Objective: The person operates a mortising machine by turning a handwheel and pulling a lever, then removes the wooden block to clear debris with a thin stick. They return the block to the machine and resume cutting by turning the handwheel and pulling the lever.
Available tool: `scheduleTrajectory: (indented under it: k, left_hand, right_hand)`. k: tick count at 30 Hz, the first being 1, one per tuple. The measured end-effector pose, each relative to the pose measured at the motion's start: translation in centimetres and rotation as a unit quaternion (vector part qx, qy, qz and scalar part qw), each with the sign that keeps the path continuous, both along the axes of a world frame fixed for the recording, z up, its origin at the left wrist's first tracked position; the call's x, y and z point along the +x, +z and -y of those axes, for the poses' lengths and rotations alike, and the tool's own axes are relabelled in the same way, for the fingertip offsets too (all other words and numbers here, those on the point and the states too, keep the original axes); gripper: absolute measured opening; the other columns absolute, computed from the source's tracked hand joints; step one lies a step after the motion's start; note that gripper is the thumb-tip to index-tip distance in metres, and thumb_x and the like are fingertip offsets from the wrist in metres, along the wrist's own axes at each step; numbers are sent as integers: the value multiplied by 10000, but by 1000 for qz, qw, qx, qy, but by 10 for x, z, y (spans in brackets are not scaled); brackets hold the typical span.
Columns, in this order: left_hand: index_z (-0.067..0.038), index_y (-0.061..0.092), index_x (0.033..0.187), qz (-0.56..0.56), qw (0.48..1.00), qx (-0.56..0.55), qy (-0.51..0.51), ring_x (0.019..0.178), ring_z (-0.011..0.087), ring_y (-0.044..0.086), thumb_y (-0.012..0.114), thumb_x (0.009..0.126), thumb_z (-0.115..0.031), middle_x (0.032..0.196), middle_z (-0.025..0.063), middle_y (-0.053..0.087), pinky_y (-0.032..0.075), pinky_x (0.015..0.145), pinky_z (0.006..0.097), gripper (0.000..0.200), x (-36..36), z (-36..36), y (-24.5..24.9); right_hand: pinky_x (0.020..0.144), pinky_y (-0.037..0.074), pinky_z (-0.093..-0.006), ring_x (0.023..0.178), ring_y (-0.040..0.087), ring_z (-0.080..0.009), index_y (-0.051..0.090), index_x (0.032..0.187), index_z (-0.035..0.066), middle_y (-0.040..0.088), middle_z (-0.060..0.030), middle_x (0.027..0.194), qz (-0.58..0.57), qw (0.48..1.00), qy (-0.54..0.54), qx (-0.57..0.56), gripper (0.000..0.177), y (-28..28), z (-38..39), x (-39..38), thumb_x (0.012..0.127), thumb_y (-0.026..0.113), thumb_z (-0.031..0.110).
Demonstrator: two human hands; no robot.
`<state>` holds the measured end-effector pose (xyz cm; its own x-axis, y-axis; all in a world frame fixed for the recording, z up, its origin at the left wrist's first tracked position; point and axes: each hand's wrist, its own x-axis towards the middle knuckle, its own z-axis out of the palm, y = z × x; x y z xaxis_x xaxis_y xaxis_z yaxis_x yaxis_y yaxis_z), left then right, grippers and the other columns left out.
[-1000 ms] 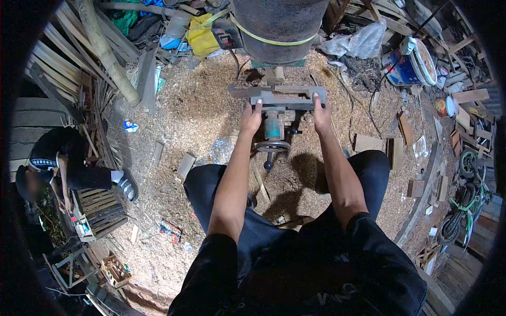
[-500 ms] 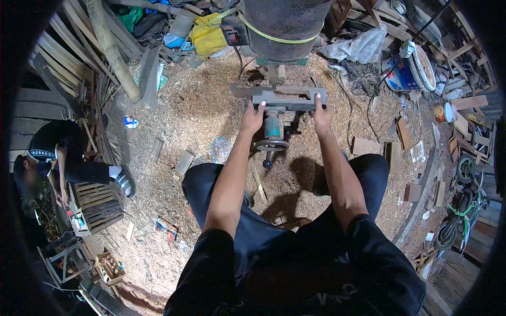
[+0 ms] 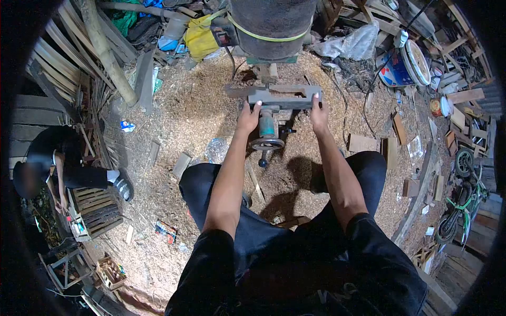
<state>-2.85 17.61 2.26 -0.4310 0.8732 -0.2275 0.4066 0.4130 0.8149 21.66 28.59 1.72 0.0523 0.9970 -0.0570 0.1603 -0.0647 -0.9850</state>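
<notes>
A grey-brown wooden block with a long slot through it lies across the table of a machine with a green column. My left hand is closed on the block's left end, thumb on top. At the right end my right hand grips it the same way, with its fingers partly hidden underneath. Just behind the block, the machine's spindle comes down from a large dark cylindrical body with a yellow-green band. Below the block sits a handwheel with a dark knob.
Wood shavings cover the ground. On the left another person sits bent over beside a slatted crate. Loose wood blocks, a paint bucket and a small green bike are to the right. A cable trails nearby.
The view has shifted slightly, moving the machine a little left in the picture. Both hands keep their hold on the block, whose place against the spindle looks nearly unchanged. The other person's head has dipped slightly.
</notes>
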Motion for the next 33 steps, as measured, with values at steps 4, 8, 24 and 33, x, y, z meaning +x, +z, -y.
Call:
scheduleTrajectory:
  k: [4, 8, 24, 33]
  left_hand:
    - [104, 304, 1430, 33, 998, -30, 46, 1338, 457, 375, 373, 948, -635, 1411, 357, 391, 303, 1117, 435, 885, 21, 20, 18]
    - [-20, 304, 1479, 92, 991, -7, 100, 1344, 459, 364, 320, 947, -655, 1440, 336, 370, 288, 1123, 444, 829, 27, 43, 1]
    - [-4, 601, 1198, -39, 974, -205, 90, 1129, 436, 572, 355, 1001, -407, 1245, 278, 584, 408, 1005, 497, 511, 21, 124, 15]
    - [-21, 318, 1461, -101, 986, 119, -55, 1364, 402, 363, 240, 1014, -516, 1486, 280, 333, 233, 1152, 471, 671, 61, 111, 10]
  right_hand:
    - [1004, 403, -405, 1138, 558, -363, 472, 1306, -101, 589, -260, 1219, 82, 996, -27, 1, 585, 0, 23, -1, 1030, 399, 410]
    - [938, 399, -468, 1084, 544, -426, 519, 1144, -126, 564, -330, 1152, 133, 984, -115, 7, 638, -15, 77, -8, 1034, 310, 467]
    - [1005, 405, -395, 1120, 587, -275, 513, 1269, -51, 621, -199, 1193, -225, 965, 101, -85, 782, 139, 147, -79, 1014, 159, 598]
    - [1008, 385, -402, 1241, 485, -283, 440, 1369, -56, 515, -237, 1336, -177, 959, 104, -195, 832, 33, 151, -27, 989, 191, 642]
